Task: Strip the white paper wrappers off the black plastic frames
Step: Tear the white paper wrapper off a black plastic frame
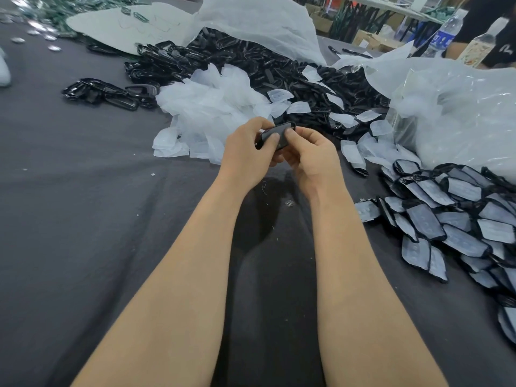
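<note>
**Both hands pinch one black frame over the grey bench**

The bench [83,219] is covered by a dark grey cloth, creased and dotted with small white scraps. At 12 o'clock a broad heap of bare black frames [251,65] spreads across it, partly under a crumpled white plastic sheet [265,23]. Against the near edge of that heap, at about 11 o'clock, lies a loose pile of white wrappers [206,107], and more of them are scattered over the frames toward 1 o'clock. At 3 o'clock a dense overlapping layer of wrapped frames [446,219] runs down to 4 o'clock, with a clear plastic bag [460,113] of white material beyond it at 2 o'clock. A water bottle [444,34] stands at the far edge near 1 o'clock; cardboard boxes and racks fill the room behind it.

Both bare forearms reach in from 6 o'clock and meet at the centre. The left hand [245,155] and the right hand [312,160] have their fingers curled round a single frame [275,135], held clear of the cloth, with both thumbs pressed on its upper face. That face looks dull grey; whether a wrapper covers it I cannot tell.
</note>
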Available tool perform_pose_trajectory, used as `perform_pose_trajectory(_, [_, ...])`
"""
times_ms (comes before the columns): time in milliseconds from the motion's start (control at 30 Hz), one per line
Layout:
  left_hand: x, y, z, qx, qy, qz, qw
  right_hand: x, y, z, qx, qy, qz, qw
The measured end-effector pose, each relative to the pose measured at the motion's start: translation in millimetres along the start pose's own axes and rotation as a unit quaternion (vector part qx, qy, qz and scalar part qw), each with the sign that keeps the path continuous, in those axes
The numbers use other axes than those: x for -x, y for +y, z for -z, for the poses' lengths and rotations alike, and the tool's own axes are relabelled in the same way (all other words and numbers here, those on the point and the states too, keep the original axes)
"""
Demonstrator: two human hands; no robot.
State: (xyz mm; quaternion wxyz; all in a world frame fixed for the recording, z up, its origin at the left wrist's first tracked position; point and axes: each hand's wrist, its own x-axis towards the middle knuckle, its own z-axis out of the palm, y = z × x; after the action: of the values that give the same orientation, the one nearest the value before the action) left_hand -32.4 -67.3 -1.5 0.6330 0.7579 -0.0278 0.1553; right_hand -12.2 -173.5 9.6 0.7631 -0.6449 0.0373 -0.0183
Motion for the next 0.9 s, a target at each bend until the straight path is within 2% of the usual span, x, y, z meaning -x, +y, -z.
perform_pose_trajectory(333, [-1.8, -2.6, -3.5, 0.016, 0.025, 0.054, 0.998, -0.8, 5.6, -4.0, 0.02, 0.016, 0.016, 1.0])
perform_pose_trajectory(500, [-0.8, -0.8, -4.4, 0.022, 0.021, 0.053, 0.998, -1.8, 8.1, -5.5, 0.19, 0.061, 0.1, 0.975])
perform_pose_trajectory(567, [-0.4, 0.3, -3.9, 0.029, 0.022, 0.054, 0.998, -1.5, 8.1, -6.5, 0.219, 0.068, 0.118, 0.966])
perform_pose_trajectory(733, [1.2, 2.3, -2.7, 0.044, 0.032, 0.054, 0.997, -0.4, 8.5, -6.5, 0.22, 0.064, 0.116, 0.966])
perform_pose_trajectory(900, [0.8, 3.6, -1.1, 0.063, 0.019, 0.07, 0.995, 2.2, 6.8, -9.3, 0.153, 0.045, 0.092, 0.983])
